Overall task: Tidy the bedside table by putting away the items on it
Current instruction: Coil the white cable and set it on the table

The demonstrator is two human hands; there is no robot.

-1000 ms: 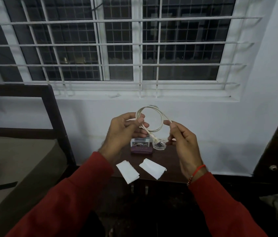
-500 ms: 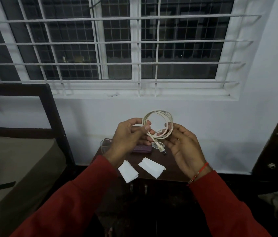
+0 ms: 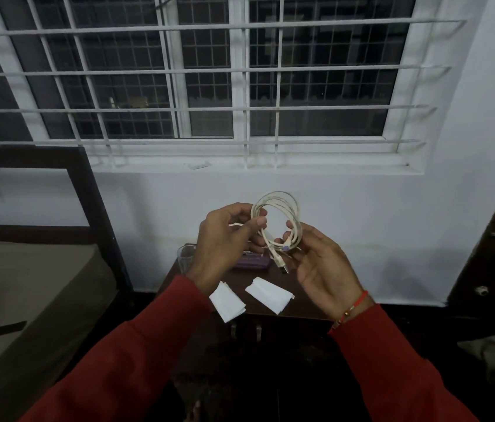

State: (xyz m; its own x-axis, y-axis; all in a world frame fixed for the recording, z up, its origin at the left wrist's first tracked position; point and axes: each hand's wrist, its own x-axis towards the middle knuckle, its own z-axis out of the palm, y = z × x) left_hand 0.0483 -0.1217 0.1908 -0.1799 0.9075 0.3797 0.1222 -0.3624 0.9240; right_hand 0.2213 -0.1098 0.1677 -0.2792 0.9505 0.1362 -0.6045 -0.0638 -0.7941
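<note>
Both hands raised in front of the chest, above the tabletop (image 3: 295,306), with a white cable (image 3: 276,220) coiled into several loops between them.

Left hand (image 3: 225,242): thumb and forefinger pinched on the left side of the coil, other fingers curled beneath. Clamped on the cable.

Right hand (image 3: 322,263): palm turned up and towards the left hand, fingers half curled, the lower right arc of the coil lying against the fingers. Thumb tip presses on the loops. A red thread bracelet (image 3: 354,306) sits at the wrist; both sleeves are red.

Cable end with its plug (image 3: 279,263) hangs down from the coil, between the two hands, clear of the tabletop.

Below the hands, on the dark tabletop: two folded white papers (image 3: 228,301) (image 3: 269,295) side by side, close but not touching, towards the near edge. Behind the left hand, a purple case (image 3: 252,263), partly hidden. Just left of the left hand, a clear glass (image 3: 186,254) at the far left corner of the tabletop.

Far left of the left arm: bed (image 3: 21,287) with a dark frame. Barred window (image 3: 209,80) above the hands.
</note>
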